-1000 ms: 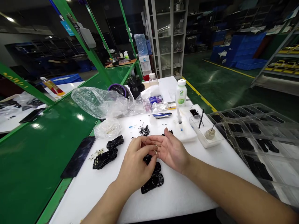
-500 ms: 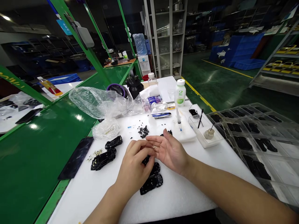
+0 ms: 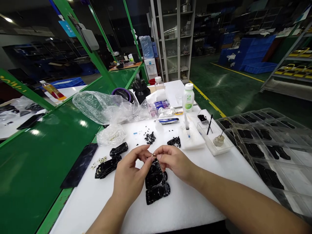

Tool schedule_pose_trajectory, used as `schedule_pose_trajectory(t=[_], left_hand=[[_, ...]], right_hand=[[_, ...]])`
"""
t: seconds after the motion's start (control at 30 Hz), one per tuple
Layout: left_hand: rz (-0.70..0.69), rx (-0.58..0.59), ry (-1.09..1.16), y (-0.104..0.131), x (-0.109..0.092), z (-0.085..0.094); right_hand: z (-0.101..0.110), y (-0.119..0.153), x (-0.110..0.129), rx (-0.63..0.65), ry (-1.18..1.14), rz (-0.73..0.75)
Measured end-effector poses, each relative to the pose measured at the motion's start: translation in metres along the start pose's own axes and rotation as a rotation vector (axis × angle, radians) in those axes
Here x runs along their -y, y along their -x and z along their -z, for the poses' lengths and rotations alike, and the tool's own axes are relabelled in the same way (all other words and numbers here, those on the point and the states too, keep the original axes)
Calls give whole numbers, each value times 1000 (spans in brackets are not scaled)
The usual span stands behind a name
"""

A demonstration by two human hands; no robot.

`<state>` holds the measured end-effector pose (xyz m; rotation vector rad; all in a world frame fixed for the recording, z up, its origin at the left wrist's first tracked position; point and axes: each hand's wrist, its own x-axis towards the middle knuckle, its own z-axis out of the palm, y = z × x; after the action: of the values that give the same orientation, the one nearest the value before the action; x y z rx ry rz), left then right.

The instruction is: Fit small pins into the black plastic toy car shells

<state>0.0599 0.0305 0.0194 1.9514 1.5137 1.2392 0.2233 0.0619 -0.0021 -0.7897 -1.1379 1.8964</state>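
Left hand (image 3: 129, 177): thumb and finger pinching a tiny piece (image 3: 154, 155). Right hand (image 3: 179, 163): fingertips pinched at the same piece, which lies between both hands. Black toy cars (image 3: 158, 193): row below the fingertips. Black bits (image 3: 174, 142): heap just beyond the right hand. Clear tray (image 3: 225, 149): farther right of it.
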Motion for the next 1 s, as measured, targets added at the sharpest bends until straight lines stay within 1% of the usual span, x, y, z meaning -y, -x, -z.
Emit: schedule_pose_trajectory(t=[0.07,0.17,0.27,0.37,0.57,0.73,0.8,0.93,1.0], left_hand=[[-66,4,-56,-1,-3,1],[-141,48,-115,-4,-10,4],[-144,116,-128,-6,-16,8],[-147,142,-157,-5,-19,11],[-191,123,-210,-1,-24,10],[-84,77,-228,1,-21,10],[-115,76,-257,2,-21,12],[-244,76,-327,2,-23,13],[-267,73,-335,3,-24,13]], right_hand=[[1,0,3,-4,14,22],[2,0,5,3,36,43],[3,0,5,3,69,44],[3,-1,3,-5,91,32],[4,-3,2,20,70,-11],[6,-3,3,32,73,-51],[6,-3,3,36,74,-56],[7,-3,2,38,77,-55],[7,-3,3,36,81,-57]])
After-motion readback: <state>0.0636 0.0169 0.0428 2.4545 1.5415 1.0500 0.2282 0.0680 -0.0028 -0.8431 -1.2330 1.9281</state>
